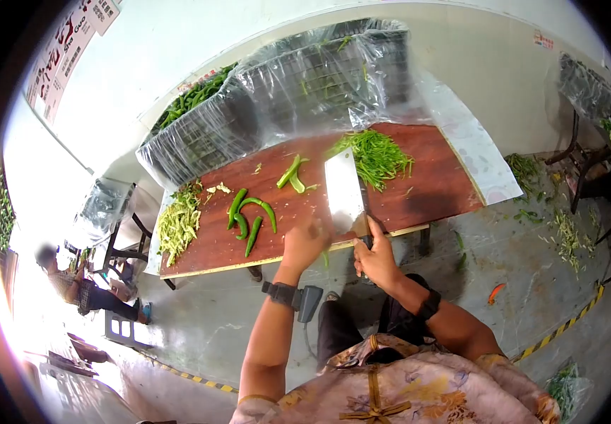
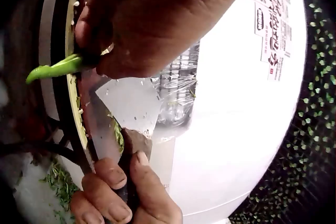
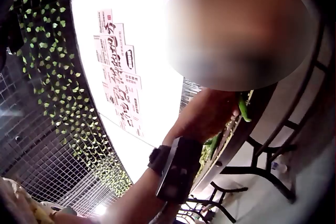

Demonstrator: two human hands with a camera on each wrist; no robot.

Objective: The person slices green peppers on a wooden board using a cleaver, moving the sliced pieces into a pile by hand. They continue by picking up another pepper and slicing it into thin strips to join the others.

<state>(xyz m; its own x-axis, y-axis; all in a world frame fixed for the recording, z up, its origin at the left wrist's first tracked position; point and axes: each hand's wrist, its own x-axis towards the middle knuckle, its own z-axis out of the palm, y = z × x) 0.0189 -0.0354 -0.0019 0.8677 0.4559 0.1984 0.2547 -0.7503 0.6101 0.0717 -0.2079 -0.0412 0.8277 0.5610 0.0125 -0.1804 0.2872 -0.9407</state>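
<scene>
Fingers of the left hand (image 1: 307, 244) grasp a green chili pepper (image 2: 55, 70), its end jutting past the tabletop (image 1: 397, 210) edge. Fingers of the right hand (image 1: 377, 258) are wrapped round the handle of a cleaver (image 1: 343, 185), its blade just beside the left hand. Whole peppers (image 1: 251, 246) lie to the left, a split pepper (image 1: 291, 177) farther back, green shreds (image 1: 376, 159) beyond the blade. Behind stand plastic-covered crates (image 1: 319, 78).

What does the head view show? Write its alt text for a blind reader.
A person's right hand grips a cleaver at a wooden table, the left hand holding a green pepper beside the blade. Whole peppers and piles of shredded greens lie on the table, with plastic-covered crates behind.
</scene>
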